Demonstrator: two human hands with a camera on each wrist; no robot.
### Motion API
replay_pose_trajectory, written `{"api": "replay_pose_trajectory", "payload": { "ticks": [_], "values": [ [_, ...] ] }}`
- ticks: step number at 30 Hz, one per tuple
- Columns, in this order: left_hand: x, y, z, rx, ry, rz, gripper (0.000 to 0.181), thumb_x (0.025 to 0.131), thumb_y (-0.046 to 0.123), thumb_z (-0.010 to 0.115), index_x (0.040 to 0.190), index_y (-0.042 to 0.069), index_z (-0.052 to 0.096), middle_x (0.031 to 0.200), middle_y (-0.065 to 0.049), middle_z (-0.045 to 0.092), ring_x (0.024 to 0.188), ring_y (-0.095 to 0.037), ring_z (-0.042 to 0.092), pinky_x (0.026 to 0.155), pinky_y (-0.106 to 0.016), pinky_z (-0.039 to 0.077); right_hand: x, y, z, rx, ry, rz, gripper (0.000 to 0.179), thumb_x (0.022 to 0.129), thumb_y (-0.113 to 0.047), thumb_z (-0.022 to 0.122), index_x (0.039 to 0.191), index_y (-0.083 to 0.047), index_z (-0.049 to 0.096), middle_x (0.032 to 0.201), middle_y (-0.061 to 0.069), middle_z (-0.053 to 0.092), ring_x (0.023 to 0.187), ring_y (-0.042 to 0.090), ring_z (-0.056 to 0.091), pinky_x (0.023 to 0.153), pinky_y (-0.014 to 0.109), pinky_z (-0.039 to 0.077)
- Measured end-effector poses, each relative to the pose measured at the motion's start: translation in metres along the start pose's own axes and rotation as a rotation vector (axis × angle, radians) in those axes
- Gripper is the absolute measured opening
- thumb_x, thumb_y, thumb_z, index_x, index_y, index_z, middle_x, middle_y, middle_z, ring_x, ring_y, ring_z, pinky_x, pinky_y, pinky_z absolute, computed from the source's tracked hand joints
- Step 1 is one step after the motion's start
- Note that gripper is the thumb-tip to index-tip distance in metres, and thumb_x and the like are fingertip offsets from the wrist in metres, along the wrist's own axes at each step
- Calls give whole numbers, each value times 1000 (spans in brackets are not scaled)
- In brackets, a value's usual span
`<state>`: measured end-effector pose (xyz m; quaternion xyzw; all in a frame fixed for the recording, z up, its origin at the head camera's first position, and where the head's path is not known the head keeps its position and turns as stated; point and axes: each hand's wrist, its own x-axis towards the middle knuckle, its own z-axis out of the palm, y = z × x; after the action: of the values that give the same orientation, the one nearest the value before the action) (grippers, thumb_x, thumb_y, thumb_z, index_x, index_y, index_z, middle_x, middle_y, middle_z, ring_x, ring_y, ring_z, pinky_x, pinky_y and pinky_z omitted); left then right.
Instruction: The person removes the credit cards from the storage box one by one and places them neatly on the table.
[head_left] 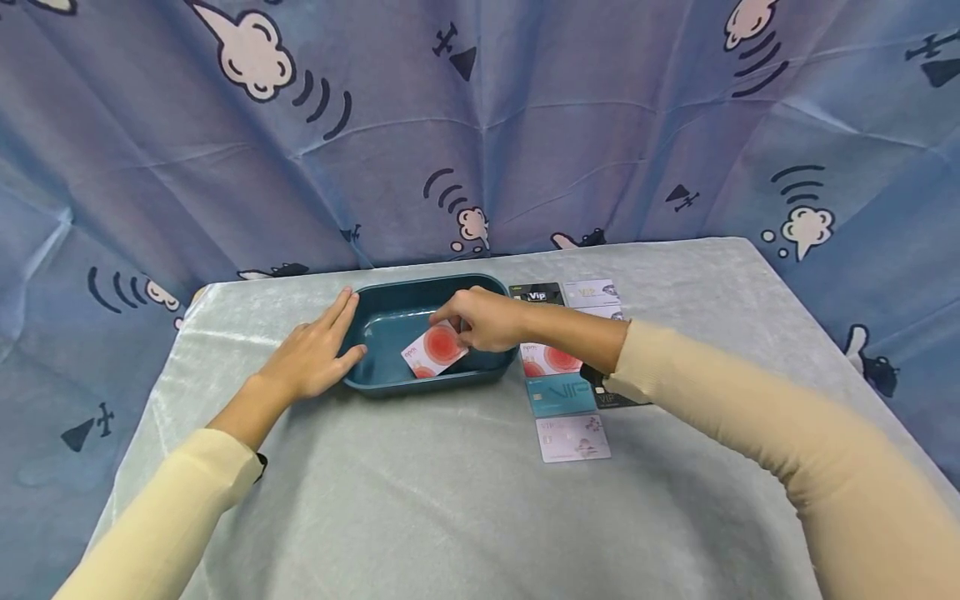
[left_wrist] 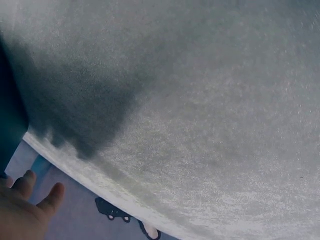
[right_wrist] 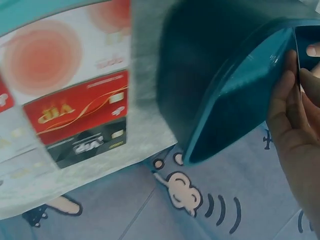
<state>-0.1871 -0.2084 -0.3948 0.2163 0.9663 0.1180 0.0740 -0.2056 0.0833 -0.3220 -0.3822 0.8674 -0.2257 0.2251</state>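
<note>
My right hand [head_left: 487, 317] pinches a white card with red circles [head_left: 437, 350] between thumb and fingers. It holds the card tilted inside a dark teal rectangular tub [head_left: 420, 386]. In the right wrist view, the card shows edge-on in the same hand [right_wrist: 295, 130]. My left hand [head_left: 311, 354] rests against the tub's left end, fingers extended. Only some of its fingertips appear at the corner of the left wrist view, near the tub's dark side [left_wrist: 10, 110].
Right of the tub lie several cards in rows: black [head_left: 537, 293], white [head_left: 592, 292], red-circled [head_left: 551, 360], teal [head_left: 561, 394] and pale pink [head_left: 573, 439]. A red card [right_wrist: 75, 107] shows from the right wrist. A patterned blue curtain [head_left: 570, 150] hangs behind the cloth-covered table [head_left: 420, 500].
</note>
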Motion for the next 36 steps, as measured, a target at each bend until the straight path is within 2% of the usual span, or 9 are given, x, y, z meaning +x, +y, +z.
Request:
{"api": "replay_pose_trajectory", "payload": {
  "ticks": [9,16,18,23,30,36],
  "values": [
    [-2,2,-2,9,-13,2,79,103,39,45,160,5,2,167,-15,1,146,-40,27,108,-65,30,-31,9,-10,47,47,27,47,92,10,58,138,1,57,92,8,65,71,17,56,64,25,48],
    [-3,3,-4,13,-22,4,79,104,40,44,160,6,0,167,-15,0,146,-41,27,108,-66,29,-52,16,-11,96,149,46,47,92,6,62,138,-3,59,100,8,67,74,20,56,62,27,48],
    [-2,3,-4,14,-22,5,79,104,41,43,160,6,0,167,-15,1,145,-41,27,108,-65,29,-60,18,-12,111,164,40,47,93,5,62,138,-4,59,98,7,66,75,20,56,62,27,48],
    [-2,4,-4,7,-24,8,79,104,42,42,160,6,0,167,-15,0,145,-41,27,109,-66,28,-89,13,-19,119,178,25,48,93,2,64,140,-9,59,97,3,65,74,18,56,63,28,48],
    [-2,3,-2,3,-20,10,79,104,41,43,160,7,-1,167,-15,0,144,-42,30,109,-65,28,-132,7,-24,140,187,7,49,92,3,65,140,-6,58,113,3,69,80,16,58,63,26,50],
    [-2,3,-3,3,-14,9,79,103,39,45,160,6,0,167,-15,2,145,-42,28,108,-65,28,-165,15,-18,158,178,66,50,91,-1,69,139,-10,60,116,2,69,73,16,55,58,25,46]
  ]
}}
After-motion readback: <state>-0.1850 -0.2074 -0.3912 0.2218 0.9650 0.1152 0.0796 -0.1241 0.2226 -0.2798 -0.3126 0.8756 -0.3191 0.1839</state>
